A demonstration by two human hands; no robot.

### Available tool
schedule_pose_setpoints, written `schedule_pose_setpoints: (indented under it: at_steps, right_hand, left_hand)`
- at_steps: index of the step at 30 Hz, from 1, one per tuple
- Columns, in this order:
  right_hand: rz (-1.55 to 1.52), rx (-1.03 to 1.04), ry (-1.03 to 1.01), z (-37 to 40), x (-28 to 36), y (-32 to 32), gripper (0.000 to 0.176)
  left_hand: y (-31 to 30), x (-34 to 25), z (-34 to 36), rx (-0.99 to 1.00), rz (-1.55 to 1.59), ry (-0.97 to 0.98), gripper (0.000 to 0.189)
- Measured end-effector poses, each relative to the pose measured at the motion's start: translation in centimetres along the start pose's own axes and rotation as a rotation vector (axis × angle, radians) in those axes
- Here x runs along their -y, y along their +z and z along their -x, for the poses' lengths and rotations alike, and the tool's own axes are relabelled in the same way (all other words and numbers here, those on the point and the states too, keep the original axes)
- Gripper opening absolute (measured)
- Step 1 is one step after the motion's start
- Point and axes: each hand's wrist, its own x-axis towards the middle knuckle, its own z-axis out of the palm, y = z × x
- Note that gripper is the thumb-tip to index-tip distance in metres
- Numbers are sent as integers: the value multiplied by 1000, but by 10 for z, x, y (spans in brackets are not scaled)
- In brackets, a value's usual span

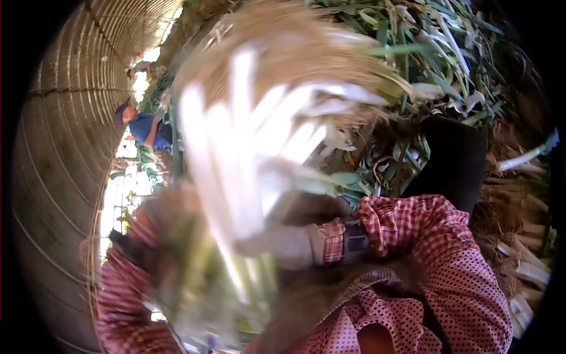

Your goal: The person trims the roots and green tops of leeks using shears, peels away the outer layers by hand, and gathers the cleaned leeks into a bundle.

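A large bunch of leeks (230, 153), smeared by motion, fills the middle of the head view. Its brown hairy roots (283, 47) are at the top, the white stalks lie below them, and the green leaves (206, 283) hang toward my lap. My right hand (283, 245), in a pale glove, closes around the stalks from the right. At the bunch's left side is my left hand (171, 209), too blurred and covered for its fingers to show.
Loose leek leaves (407, 53) are heaped at the top right. More leeks (530, 265) lie in a pile at the right edge, roots inward. Two other people are at the left, the nearer in a blue shirt (144, 127), beneath a ribbed curved roof (65, 147).
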Motion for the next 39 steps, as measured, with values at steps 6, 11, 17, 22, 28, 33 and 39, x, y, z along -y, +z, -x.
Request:
schedule_pose_setpoints:
  at_steps: [6,11,17,22,28,33,39]
  right_hand:
    - [250,-357,271,38,-21,-65,48]
    - [53,-634,-331,48,15,-87,51]
    - [302,-843,-374,41,83,-172,77]
    - [1051,-1146,-112,36,126,-198,60]
    - [1854,-1241,175,11,214,-260,49]
    - [2479,-1090,729,-33,370,-300,40]
    - [2445,-542,1247,-76,394,-236,30]
  left_hand:
    - [126,7,-23,-151,590,124,112]
    - [179,-24,-104,-273,1033,293,113]
    - [194,-35,-152,-238,1357,451,116]
    - [207,-4,-117,-125,1529,545,117]
    - [223,45,-90,-7,1631,426,124]
    - [206,47,-82,-316,1079,362,114]
    - [181,44,-91,-196,1035,319,109]
